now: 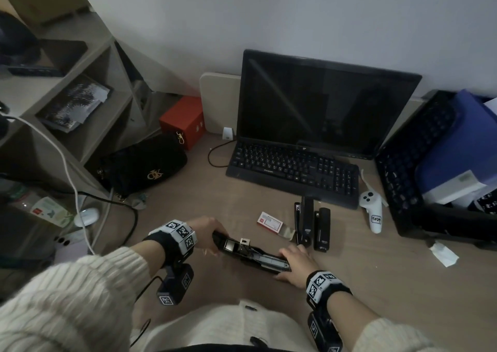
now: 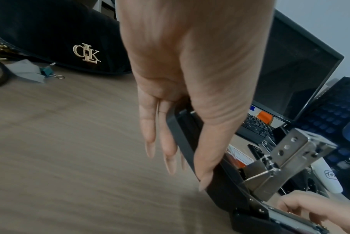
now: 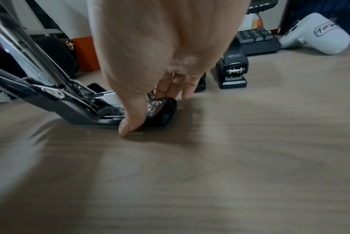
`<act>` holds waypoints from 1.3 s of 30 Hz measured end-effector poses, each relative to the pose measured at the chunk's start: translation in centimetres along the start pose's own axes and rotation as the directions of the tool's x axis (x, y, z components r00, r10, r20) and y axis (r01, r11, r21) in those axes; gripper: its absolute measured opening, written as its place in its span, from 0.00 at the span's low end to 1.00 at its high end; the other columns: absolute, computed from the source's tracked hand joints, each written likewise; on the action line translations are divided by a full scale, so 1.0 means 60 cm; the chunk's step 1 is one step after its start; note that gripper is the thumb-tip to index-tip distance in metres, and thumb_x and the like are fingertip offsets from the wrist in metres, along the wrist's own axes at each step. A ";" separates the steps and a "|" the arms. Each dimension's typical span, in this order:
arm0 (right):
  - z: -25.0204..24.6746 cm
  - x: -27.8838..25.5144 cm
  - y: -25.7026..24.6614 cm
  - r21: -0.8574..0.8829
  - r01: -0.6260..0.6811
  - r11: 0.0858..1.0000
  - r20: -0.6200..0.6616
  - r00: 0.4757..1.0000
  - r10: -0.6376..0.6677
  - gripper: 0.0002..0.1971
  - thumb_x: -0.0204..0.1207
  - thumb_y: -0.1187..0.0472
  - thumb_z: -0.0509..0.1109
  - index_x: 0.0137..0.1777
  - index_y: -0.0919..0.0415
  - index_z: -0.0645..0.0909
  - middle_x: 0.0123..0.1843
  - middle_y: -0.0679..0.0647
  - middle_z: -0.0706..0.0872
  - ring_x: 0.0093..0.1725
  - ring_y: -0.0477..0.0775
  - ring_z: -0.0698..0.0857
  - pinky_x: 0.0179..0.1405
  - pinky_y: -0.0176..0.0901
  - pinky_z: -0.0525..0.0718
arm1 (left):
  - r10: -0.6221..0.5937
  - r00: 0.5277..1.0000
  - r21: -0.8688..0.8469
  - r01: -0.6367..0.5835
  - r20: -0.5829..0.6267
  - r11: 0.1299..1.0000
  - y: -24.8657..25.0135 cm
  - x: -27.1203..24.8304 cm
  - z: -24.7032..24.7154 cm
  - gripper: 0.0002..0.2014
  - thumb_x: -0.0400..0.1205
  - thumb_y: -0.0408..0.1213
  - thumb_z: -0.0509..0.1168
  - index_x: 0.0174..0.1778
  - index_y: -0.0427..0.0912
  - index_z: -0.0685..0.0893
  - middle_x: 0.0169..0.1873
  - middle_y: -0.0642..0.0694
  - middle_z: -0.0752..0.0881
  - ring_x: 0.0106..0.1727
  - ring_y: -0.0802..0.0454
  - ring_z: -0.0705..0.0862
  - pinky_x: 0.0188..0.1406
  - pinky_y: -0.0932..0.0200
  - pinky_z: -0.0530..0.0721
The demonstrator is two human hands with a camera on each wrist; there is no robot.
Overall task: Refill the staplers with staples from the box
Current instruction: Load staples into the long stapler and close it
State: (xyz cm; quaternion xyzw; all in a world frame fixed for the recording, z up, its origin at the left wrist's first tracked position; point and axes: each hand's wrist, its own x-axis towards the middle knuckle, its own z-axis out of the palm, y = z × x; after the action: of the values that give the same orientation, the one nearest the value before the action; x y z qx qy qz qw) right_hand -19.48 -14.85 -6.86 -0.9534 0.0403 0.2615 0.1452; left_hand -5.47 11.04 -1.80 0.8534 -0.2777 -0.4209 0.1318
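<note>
I had the big stapler [image 1: 250,252] open on the desk [image 1: 363,271], right in front of me. My left hand [image 1: 207,230] gripped its black top, thumb on one side and fingers on the other. My right hand [image 1: 295,264] pinched the front end of the base and held it down.

The staple box [image 1: 269,221] sat just past it, near two more staplers [image 1: 312,224]. I had no staples in my hands yet.

I thought the springy metal part [image 2: 286,159] could snap shut on my fingers if my left hand slipped. The base could slide on the smooth desk if I pressed unevenly. Letting go to reach the box might make the top fall closed.
</note>
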 end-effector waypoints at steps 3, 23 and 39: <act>0.004 -0.005 0.002 0.021 0.002 1.000 0.000 1.000 -0.002 0.31 0.71 0.41 0.73 0.72 0.48 0.71 0.72 0.49 0.73 0.71 0.53 0.69 0.70 0.47 0.69 | -0.008 1.000 -0.024 0.008 0.002 1.000 -0.004 0.001 0.008 0.16 0.74 0.34 0.78 0.56 0.49 0.89 0.35 0.52 0.90 0.31 0.57 0.87 0.39 0.61 0.88; -0.009 -0.003 0.006 0.087 0.037 0.996 0.015 0.999 -0.038 0.26 0.67 0.45 0.76 0.65 0.48 0.75 0.62 0.47 0.77 0.58 0.51 0.81 0.55 0.44 0.80 | -0.002 1.000 -0.027 0.001 -0.013 1.000 -0.014 0.005 0.014 0.20 0.74 0.31 0.77 0.62 0.47 0.88 0.36 0.52 0.89 0.29 0.59 0.86 0.43 0.59 0.89; -0.014 -0.003 0.007 0.095 0.048 0.994 0.051 0.997 -0.053 0.27 0.68 0.43 0.75 0.67 0.47 0.75 0.63 0.46 0.77 0.58 0.49 0.80 0.54 0.42 0.78 | 0.007 1.000 0.008 -0.007 -0.023 1.000 -0.021 0.011 0.013 0.21 0.73 0.32 0.78 0.62 0.48 0.87 0.39 0.49 0.91 0.30 0.59 0.86 0.46 0.59 0.88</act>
State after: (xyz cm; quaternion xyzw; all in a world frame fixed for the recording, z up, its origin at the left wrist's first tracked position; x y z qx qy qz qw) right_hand -19.29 -15.49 -6.18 -0.9390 0.0243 0.2808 0.1973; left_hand -5.27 11.70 -3.28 0.8579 -0.2806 -0.4094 0.1332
